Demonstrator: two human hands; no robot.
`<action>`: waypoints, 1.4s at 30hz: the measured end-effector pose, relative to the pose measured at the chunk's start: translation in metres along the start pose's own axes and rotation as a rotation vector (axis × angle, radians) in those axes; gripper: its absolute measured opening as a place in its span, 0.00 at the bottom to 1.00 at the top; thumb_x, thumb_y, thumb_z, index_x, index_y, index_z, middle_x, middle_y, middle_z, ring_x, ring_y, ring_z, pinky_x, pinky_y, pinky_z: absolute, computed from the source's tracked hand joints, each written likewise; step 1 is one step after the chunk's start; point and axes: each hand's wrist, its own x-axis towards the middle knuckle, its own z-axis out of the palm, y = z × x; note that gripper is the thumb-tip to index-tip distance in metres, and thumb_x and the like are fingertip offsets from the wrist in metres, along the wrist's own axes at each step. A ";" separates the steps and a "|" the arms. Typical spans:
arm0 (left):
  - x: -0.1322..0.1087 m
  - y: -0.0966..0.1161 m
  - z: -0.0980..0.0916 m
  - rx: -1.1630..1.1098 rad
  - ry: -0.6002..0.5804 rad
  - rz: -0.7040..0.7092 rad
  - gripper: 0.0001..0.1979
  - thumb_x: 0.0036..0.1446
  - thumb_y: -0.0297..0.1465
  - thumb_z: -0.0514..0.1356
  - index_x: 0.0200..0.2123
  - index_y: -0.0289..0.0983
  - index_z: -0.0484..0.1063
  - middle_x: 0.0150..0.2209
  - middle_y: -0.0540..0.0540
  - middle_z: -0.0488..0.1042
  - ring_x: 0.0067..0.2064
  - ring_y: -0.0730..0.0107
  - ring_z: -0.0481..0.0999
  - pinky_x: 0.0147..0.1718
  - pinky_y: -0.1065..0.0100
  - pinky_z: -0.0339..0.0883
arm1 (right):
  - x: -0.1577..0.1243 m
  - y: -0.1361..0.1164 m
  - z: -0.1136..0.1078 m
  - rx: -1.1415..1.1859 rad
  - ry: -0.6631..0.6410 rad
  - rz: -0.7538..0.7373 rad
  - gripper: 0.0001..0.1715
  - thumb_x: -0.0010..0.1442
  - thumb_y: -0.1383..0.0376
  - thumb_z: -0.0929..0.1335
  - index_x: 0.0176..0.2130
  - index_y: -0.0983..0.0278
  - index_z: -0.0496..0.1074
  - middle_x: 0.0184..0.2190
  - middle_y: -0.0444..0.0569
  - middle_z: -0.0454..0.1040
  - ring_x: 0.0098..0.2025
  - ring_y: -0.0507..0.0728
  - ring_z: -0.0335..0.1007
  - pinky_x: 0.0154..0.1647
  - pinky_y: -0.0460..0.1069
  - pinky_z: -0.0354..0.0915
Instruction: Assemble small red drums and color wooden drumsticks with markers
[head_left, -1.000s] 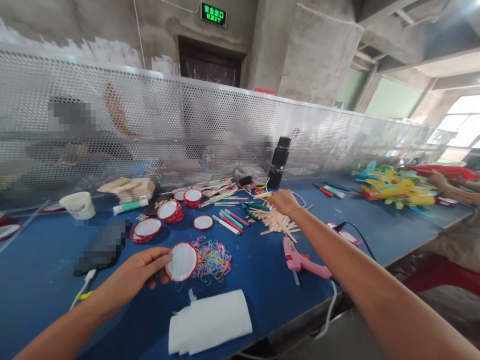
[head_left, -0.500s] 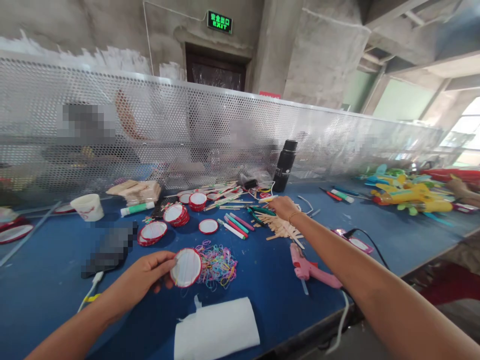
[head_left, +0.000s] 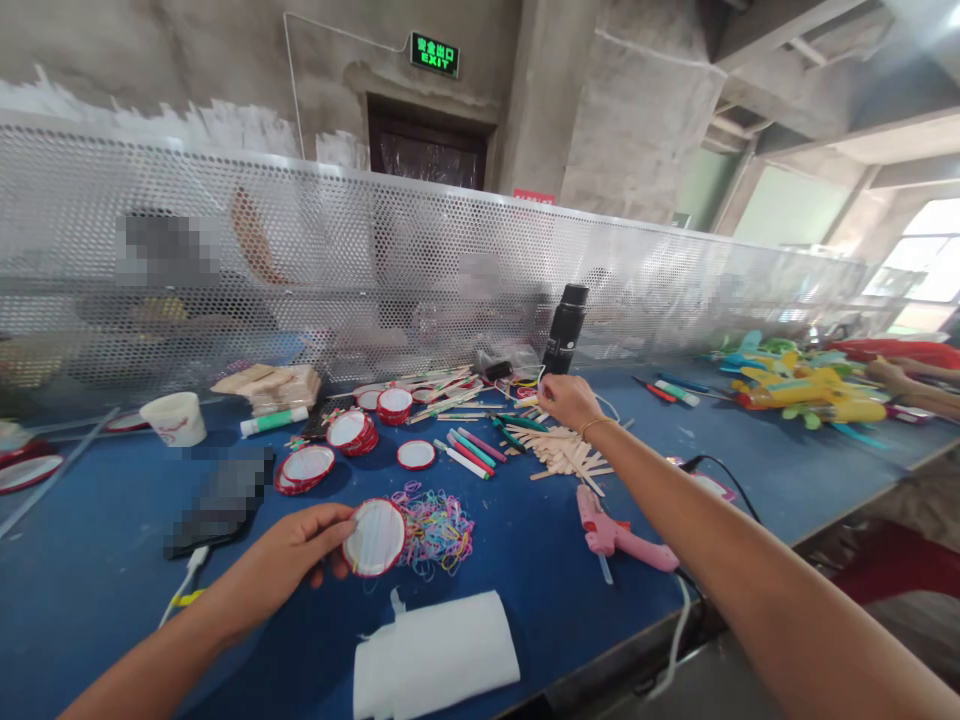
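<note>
Between the thumb and fingers of my left hand [head_left: 315,545] is a round white disc with a red rim [head_left: 374,538], held just above the table beside a pile of coloured rubber bands [head_left: 439,530]. My right hand [head_left: 571,403] reaches far forward, in front of a black bottle [head_left: 566,330]. Its fingers are closed near a white cord, and whatever they pinch is hidden. Below that hand lies a fan of wooden craft sticks [head_left: 566,450]. A pink glue gun [head_left: 619,535] rests under my right forearm.
More red-rimmed discs [head_left: 352,430] are stacked at the middle, with markers [head_left: 476,450] beside them. Further left stand a paper cup [head_left: 174,418] and a dark phone [head_left: 225,500]. White folded paper [head_left: 439,655] lies in front. A perforated metal screen [head_left: 337,270] runs behind. Another person's hand [head_left: 892,375] is at far right.
My right hand has drawn its fingers together by the bottle, and the white piece seen at its fingertips is now mostly covered. My left hand keeps the disc nearly in place.
</note>
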 end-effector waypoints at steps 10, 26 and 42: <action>-0.006 0.001 0.002 0.019 -0.073 0.022 0.30 0.49 0.58 0.61 0.36 0.35 0.74 0.26 0.48 0.74 0.28 0.68 0.71 0.23 0.71 0.57 | -0.029 -0.102 -0.039 0.457 0.101 -0.075 0.11 0.60 0.64 0.64 0.34 0.64 0.75 0.28 0.45 0.77 0.30 0.53 0.71 0.32 0.45 0.61; -0.005 -0.006 0.005 -0.009 -0.070 0.050 0.26 0.53 0.54 0.61 0.37 0.34 0.74 0.26 0.47 0.75 0.27 0.69 0.72 0.22 0.71 0.59 | -0.031 -0.264 -0.072 1.508 -0.282 -0.299 0.15 0.59 0.68 0.72 0.47 0.66 0.74 0.35 0.48 0.80 0.33 0.53 0.78 0.44 0.53 0.74; -0.008 0.005 0.008 -0.196 0.099 0.014 0.24 0.50 0.50 0.65 0.39 0.34 0.73 0.24 0.50 0.74 0.27 0.72 0.71 0.24 0.72 0.60 | -0.102 -0.231 -0.042 0.862 -0.097 -0.562 0.53 0.42 0.51 0.80 0.62 0.63 0.64 0.60 0.58 0.69 0.63 0.68 0.63 0.65 0.64 0.55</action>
